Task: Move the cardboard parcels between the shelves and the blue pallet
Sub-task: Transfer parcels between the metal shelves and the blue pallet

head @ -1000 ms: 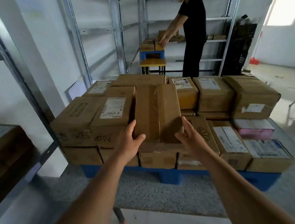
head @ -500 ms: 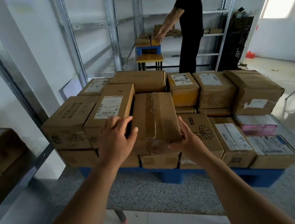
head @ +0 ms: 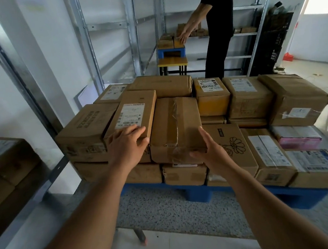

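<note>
Forearms reach out from the bottom edge toward a stack of cardboard parcels on the blue pallet (head: 200, 192). Left hand (head: 126, 145) lies flat, fingers straight, on the near top corner of the labelled parcel (head: 136, 113). Right hand (head: 211, 152) is open with fingers spread, palm turned toward the right side of the taped parcel (head: 176, 127); whether it touches the cardboard I cannot tell. That taped parcel sits between the two hands, on top of the stack. Just right of the right hand lies a flower-printed box (head: 231, 144), with a pink package (head: 297, 138) further right. Left of the left arm, a metal shelf (head: 24, 198) holds more parcels. Beyond the hands, a person in black (head: 217, 20) bends over boxes at the far shelving.
</note>
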